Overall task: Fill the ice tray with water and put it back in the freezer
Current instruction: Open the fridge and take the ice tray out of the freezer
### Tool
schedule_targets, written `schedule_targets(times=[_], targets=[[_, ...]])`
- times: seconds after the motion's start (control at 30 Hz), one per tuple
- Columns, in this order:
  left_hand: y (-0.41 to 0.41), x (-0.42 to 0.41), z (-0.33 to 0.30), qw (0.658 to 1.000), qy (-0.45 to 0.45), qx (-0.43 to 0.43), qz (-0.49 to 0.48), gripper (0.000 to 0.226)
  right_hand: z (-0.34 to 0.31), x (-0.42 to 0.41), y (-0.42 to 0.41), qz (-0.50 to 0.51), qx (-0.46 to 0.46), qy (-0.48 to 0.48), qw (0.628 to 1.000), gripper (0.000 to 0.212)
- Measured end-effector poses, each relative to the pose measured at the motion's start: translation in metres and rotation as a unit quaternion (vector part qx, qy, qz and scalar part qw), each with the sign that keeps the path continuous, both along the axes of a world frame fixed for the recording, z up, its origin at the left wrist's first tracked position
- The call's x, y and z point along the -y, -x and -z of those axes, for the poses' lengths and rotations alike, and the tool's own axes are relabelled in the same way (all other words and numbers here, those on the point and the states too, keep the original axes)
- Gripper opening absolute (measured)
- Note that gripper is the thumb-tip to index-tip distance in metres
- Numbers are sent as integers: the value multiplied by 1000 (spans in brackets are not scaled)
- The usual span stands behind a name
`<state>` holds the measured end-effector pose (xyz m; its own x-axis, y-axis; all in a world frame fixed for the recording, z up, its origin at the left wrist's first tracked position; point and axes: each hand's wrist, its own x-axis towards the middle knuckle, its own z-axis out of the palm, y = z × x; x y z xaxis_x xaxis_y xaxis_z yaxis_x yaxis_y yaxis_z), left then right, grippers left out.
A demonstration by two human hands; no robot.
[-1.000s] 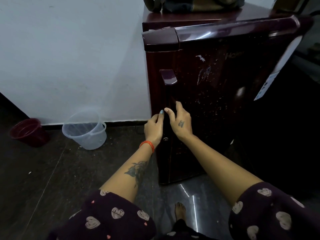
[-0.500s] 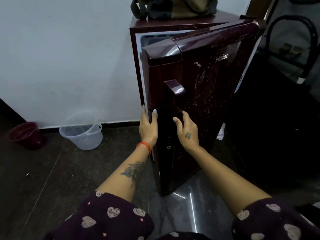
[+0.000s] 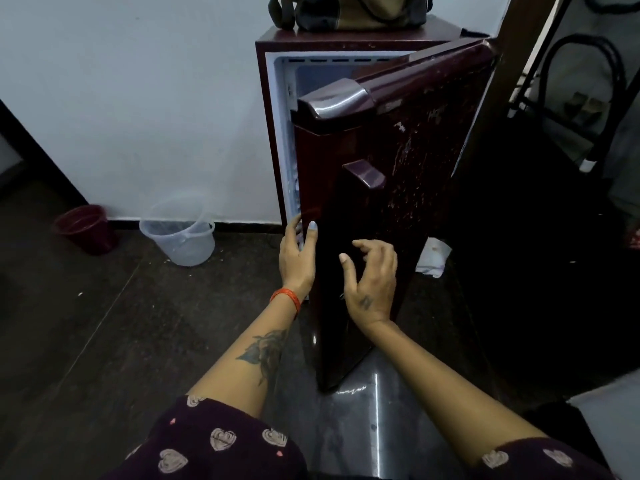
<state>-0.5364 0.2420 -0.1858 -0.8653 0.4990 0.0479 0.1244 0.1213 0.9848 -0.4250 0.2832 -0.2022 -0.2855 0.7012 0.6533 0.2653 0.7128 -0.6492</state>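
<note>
Looking down through the head camera, I see the fridge (image 3: 346,46) standing against the pale far wall (image 3: 138,98), its dark red door (image 3: 398,202) swung partly open toward me with the hinge on the right. My left hand (image 3: 298,258) is on the door's free left edge: the thumb lies on the front face, and the fingers (image 3: 294,226) reach round the edge into the gap, wrapped loosely on it. An orange band (image 3: 285,299) sits on that wrist. My right hand (image 3: 374,282) hangs just in front of the door face, lower than the door handle (image 3: 363,174), fingers half curled and spread, holding nothing; I cannot tell whether the fingertips touch the door. Through the gap at the top I see the white inner lining (image 3: 287,116) of the fridge. The ice tray does not show anywhere from here; the door blocks most of the inside. A bag (image 3: 346,12) rests on top of the fridge. On the dark floor (image 3: 104,341) to the left, by the wall, stand a clear plastic bucket (image 3: 180,237) and, further left, a dark red bucket (image 3: 86,230). Near the right side of the door, something white and crumpled (image 3: 433,258) lies on the floor.
</note>
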Motion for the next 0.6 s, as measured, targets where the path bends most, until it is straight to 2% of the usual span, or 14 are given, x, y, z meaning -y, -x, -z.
schedule_targets(times=[0.17,0.3,0.4,0.6], targets=[[-32,12,1,1000,3,-27,-4,32,-5,22,-14,-47,2,7,999,38],[-50,17,-4,1000,-12,2,13,42,-16,27,-21,-14,-25,16,999,52],[-60,17,-8,995,-17,33,89,49,-21,28,-27,37,-41,14,998,61],[-87,6,-7,969,-3,95,229,47,-21,19,-49,122,-24,24,992,73]])
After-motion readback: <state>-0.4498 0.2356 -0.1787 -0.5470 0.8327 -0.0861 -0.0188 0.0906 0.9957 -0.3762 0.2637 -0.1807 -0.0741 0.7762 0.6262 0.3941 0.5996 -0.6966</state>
